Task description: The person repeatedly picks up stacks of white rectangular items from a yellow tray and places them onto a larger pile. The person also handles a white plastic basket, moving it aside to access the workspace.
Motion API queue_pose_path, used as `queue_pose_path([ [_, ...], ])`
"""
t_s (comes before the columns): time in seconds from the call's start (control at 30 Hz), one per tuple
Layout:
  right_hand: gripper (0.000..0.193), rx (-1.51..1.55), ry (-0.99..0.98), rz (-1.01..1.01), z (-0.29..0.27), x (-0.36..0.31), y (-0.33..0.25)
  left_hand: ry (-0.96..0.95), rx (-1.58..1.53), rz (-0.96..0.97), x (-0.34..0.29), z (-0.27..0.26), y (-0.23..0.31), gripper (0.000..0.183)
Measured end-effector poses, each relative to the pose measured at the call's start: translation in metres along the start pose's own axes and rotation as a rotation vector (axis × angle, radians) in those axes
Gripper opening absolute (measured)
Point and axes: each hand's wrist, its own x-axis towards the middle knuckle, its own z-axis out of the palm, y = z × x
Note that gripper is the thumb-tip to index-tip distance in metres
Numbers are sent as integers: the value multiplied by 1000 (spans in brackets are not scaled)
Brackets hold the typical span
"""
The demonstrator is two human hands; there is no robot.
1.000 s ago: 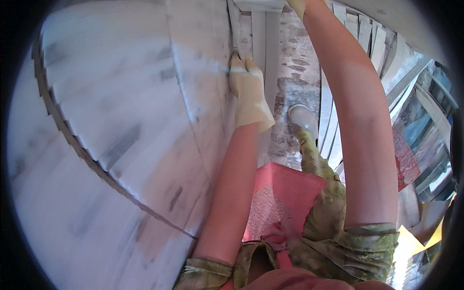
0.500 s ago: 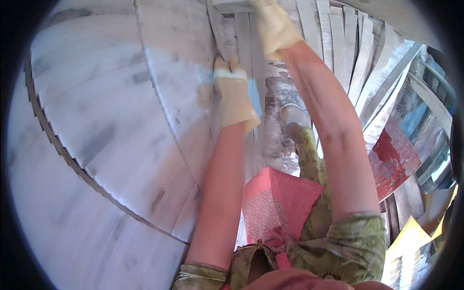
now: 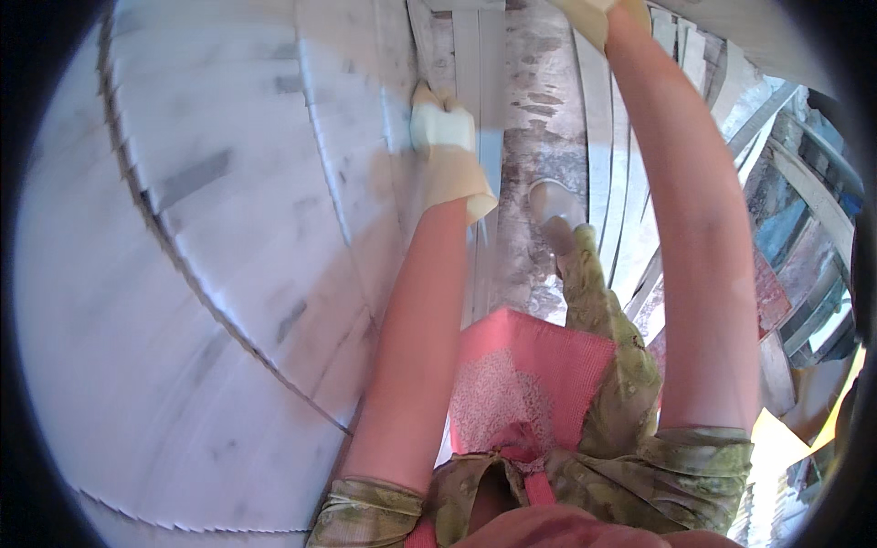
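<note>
Head view shows two hands, each in a cream glove. The left hand (image 3: 448, 132) is at the right edge of a big pale pile (image 3: 237, 183), up near the pile's top end. Its fingers are bent, with the tips by the low end of one thin strip (image 3: 419, 41). I cannot tell if it grips the strip or just touches it. The right hand (image 3: 594, 16) is mostly cut off by the top of the view. Its fingers do not show, so I cannot tell how open it is or what it has.

The pile has three clear jagged lines across it and one fainter one near its right edge. Just past that edge, two long boards (image 3: 480, 55) lie side by side, partly under the left glove. Next comes the blotchy floor (image 3: 539, 91), with one gray boot (image 3: 554, 203) on it. By the floor's right edge are many pale strips (image 3: 630, 196), too many to count. One red board (image 3: 773, 294) peeks out past the right arm (image 3: 690, 228), and one yellow sheet (image 3: 776, 431) is lower down. Two bare arms end in two rolled green sleeves (image 3: 370, 511). One pink apron (image 3: 548, 370) hangs between them.
</note>
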Motion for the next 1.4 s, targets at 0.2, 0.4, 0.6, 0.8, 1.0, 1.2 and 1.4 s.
queue_pose_path([
  [0.2, 54, 255, 283, 118, 24, -115, 6, 42, -18, 111, -52, -8, -50, 49],
  [0.4, 48, 652, 182, 420, 48, -259, -14, 20, -46, -168, -107, 23, -160, 46],
  [0.6, 46, 743, 224, 658, 58, -402, -37, 23, 231, -231, -188, 4, -263, 50],
  [0.8, 47, 609, 177, 524, 53, -387, -70, -206, 648, 50, -249, -25, -335, 42],
  [1.0, 45, 661, 148, 409, 87, -325, -66, -513, -666, -262, -219, -8, -246, 37],
  [1.2, 44, 554, 302, 349, 124, -300, -19, -269, -557, 438, -123, 49, -101, 40],
  [1.4, 39, 665, 180, 500, 120, -301, -16, 231, 397, 908, 0, 49, -64, 48],
])
